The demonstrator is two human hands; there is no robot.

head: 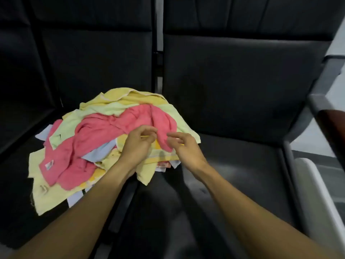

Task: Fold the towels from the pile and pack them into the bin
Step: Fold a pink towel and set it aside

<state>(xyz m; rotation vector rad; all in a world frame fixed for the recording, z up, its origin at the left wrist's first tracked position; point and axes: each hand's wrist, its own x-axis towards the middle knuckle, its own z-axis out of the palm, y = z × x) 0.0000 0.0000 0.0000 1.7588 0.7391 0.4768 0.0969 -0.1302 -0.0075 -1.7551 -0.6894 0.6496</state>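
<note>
1. At the near right edge of the pile (104, 146), the left hand (137, 146) has its fingers curled, thumb and forefinger seemingly pinching a thin yellow edge; motion blur makes the grip uncertain.
2. Just beside it, the right hand (183, 148) hovers with fingers loosely bent at the tip of the pink towel (104, 131); whether it holds cloth cannot be told.
3. Between the two hands hangs a pink flap, over a yellow towel (160, 156) with an orange border.
4. Outward, the pink towel sprawls across pale green, yellow and light blue towels, all tangled and unfolded, resting on a black seat (242, 86).
5. The grey rim at the far right edge may be the bin (317, 193), though too little shows to be sure.
6. Risks, as I judge them: lifting the pinched edge could drag the pink towel along, since it lies draped over it, and pull neighbours off the seat front. A pinch on too little cloth could slip, and picking up two layers together would spoil the fold.
</note>
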